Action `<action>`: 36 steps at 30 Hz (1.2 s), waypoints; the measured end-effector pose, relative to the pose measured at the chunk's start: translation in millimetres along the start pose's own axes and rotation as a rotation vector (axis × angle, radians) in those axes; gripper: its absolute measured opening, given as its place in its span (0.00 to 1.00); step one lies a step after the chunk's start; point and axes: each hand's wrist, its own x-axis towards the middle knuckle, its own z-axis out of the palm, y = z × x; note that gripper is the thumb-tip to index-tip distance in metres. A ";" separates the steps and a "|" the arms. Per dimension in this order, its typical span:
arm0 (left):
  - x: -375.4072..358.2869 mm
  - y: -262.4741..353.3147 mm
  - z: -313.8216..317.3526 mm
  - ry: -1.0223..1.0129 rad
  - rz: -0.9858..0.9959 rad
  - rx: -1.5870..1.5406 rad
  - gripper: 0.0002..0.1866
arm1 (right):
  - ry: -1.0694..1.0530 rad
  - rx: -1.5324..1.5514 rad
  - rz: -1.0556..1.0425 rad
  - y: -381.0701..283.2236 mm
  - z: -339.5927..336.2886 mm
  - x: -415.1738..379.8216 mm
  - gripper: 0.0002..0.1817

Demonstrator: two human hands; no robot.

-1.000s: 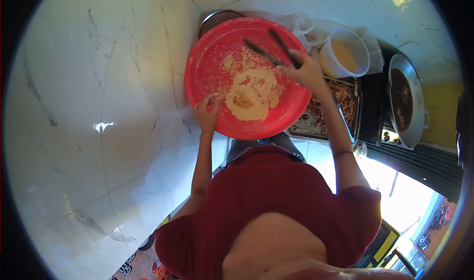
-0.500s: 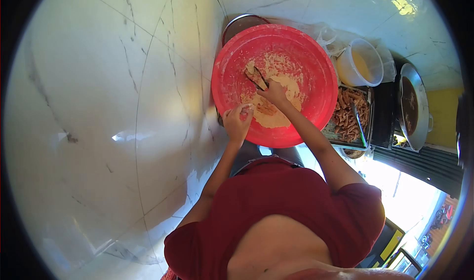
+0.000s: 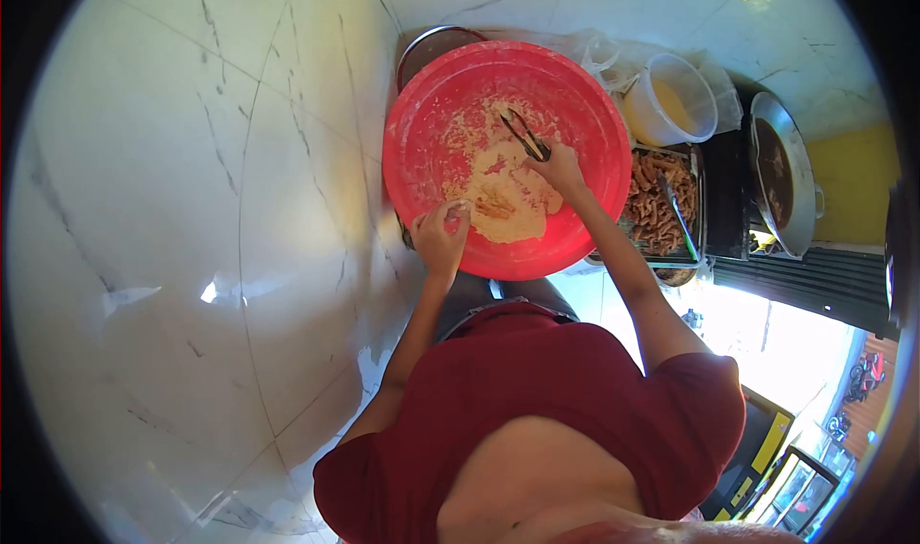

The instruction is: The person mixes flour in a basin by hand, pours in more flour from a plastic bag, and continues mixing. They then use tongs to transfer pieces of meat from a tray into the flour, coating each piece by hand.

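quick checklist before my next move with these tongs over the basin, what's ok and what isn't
- Right hand gripping the black tongs: ok
- Tong tips closed: not ok, they stand apart
- Left hand clean and empty: cannot tell, fingertips too small to judge
- Pale powder inside the red basin: ok
- Second tongs lying on the brown pieces: ok
- Pan hot: cannot tell
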 end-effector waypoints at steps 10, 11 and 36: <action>-5.1 -10.8 5.3 -0.120 0.025 0.106 0.11 | 0.293 0.049 -0.025 -39.3 -133.4 -51.3 0.25; -5.2 -10.6 5.9 -0.140 0.012 0.092 0.12 | 0.337 0.017 -0.023 -43.6 -154.2 -56.7 0.25; 47.2 119.3 120.1 -0.589 -0.104 -0.494 0.13 | 0.172 -0.280 0.236 114.9 -294.1 52.3 0.23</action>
